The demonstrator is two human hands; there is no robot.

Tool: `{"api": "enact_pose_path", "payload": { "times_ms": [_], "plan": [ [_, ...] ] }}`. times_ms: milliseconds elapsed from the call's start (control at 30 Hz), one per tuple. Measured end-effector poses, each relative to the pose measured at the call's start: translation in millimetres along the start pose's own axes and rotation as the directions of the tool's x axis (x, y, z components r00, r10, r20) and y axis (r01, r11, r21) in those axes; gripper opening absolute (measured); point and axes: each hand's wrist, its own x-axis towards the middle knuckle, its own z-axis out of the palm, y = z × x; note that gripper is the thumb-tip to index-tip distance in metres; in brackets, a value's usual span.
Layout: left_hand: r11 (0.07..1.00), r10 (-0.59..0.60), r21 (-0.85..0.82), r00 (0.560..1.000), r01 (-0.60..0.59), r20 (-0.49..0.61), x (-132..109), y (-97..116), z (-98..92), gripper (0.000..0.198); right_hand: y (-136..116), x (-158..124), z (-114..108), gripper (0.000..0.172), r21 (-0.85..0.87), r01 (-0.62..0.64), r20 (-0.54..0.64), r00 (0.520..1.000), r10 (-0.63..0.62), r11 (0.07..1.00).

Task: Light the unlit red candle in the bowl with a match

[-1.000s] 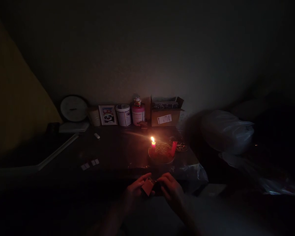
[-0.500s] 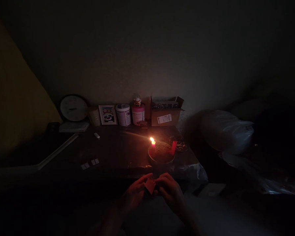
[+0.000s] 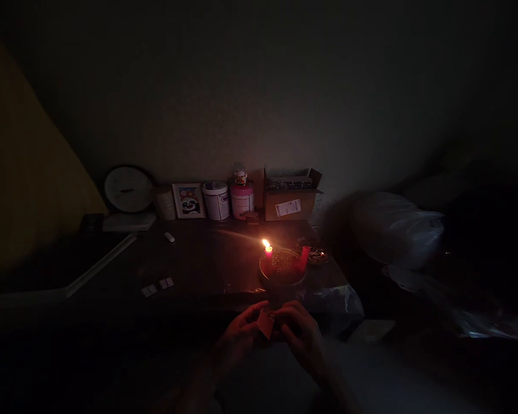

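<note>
My left hand point(image 3: 242, 330) holds a small matchbox point(image 3: 266, 324), its flat face tilted and lit reddish. The fingers of my right hand point(image 3: 301, 329) are pinched at the box's upper right edge; anything thin between them is too dark to make out. Just beyond my hands, a round glass dish point(image 3: 280, 283) stands near the table's front edge. At its left side a red candle point(image 3: 268, 253) burns with a bright flame. Another red candle point(image 3: 304, 259), without a flame, leans at the right side.
Behind the dish's right side sits a plate of thin sticks point(image 3: 313, 252). Along the wall stand a cardboard box point(image 3: 289, 208), a pink-lidded tub point(image 3: 242, 201), a white tub point(image 3: 216, 202) and a panda picture frame point(image 3: 189, 201). Small striped packets point(image 3: 157, 286) lie left; a plastic bag point(image 3: 397, 230) bulges right.
The matchbox has shifted slightly right and turned a little in my hands. Both hands stay close together, and the left candle keeps burning. The view has moved slightly.
</note>
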Motion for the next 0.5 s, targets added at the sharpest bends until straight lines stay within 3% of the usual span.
{"api": "enact_pose_path", "payload": {
  "times_ms": [267,400,500],
  "plan": [
    [0.991,0.011,0.136,0.997,-0.001,-0.071,0.0,0.4,12.0,0.037,-0.4,2.7,-0.3,0.014,0.165,-0.043,-0.074,0.996,0.056,0.985],
    [0.992,0.095,0.089,0.995,-0.091,-0.039,2.4,0.7,11.3,0.04,0.7,2.8,-5.2,0.016,0.103,-0.027,-0.134,0.99,0.041,0.994],
    [0.99,0.109,0.094,0.994,-0.107,-0.023,1.6,2.3,9.5,0.045,1.0,1.1,-6.9,0.02,0.008,-0.024,-0.106,0.994,0.025,1.0]
  ]
}}
